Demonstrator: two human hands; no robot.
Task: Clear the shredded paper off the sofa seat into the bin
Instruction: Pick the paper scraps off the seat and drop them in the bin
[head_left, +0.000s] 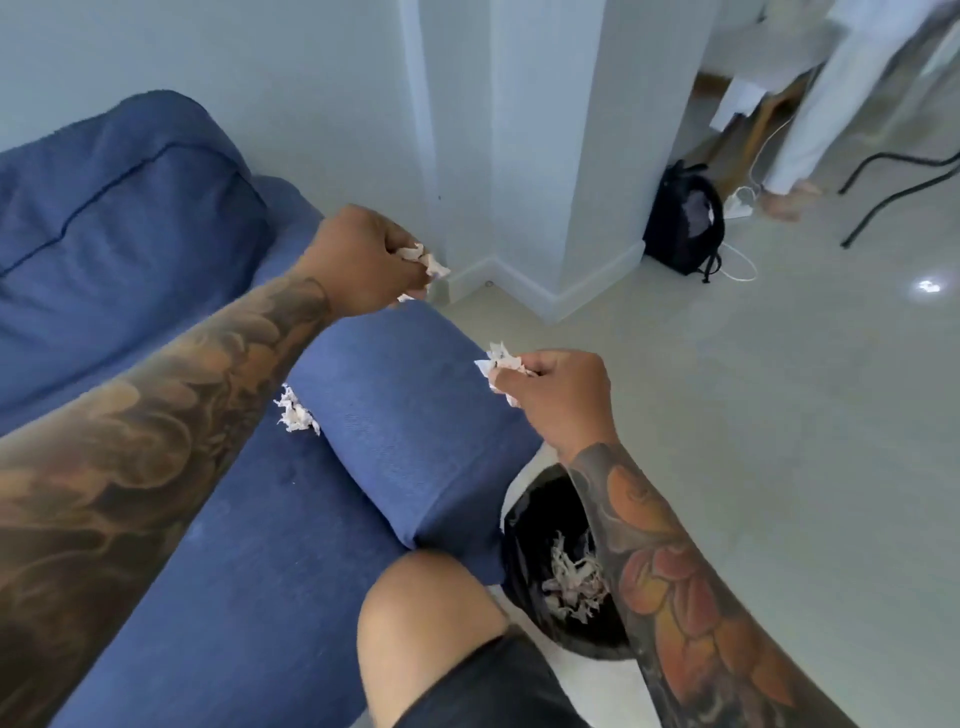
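Knee: a bare knee (426, 597) with the hem of dark shorts (488, 686) lies nearest, low in the middle, against the front edge of the sofa.
Sofa seat: a blue woven-fabric sofa seat (249, 582) with a fine, slightly nubby weave runs from near left toward the far wall; a plump piped back cushion (114, 208) sits far left.
Armrest: a rounded, roll-shaped blue fabric armrest (410, 426) lies across the right end of the seat.
Paper on seat: a small ragged clump of white shredded paper (296, 413) rests on the seat, tucked against the left side of the armrest.
Left hand: the left hand (363, 260), on a tattooed forearm, is raised over the far end of the armrest, its grip closed around crumpled white paper scraps (423, 260) that poke out past the fingers.
Right hand: the right hand (558, 395), also on a tattooed forearm, is over the right edge of the armrest, its grip pinching another crinkled tuft of white shreds (501, 364).
Bin: a round bin lined with a glossy black plastic bag (530, 561) stands on the floor just right of the sofa, near the knee; a heap of curly white shreds (571, 577) lies inside it.
Floor: smooth pale glossy floor tiles (779, 441).
Far right: a black soft backpack (683, 218) leans against a white wall corner.
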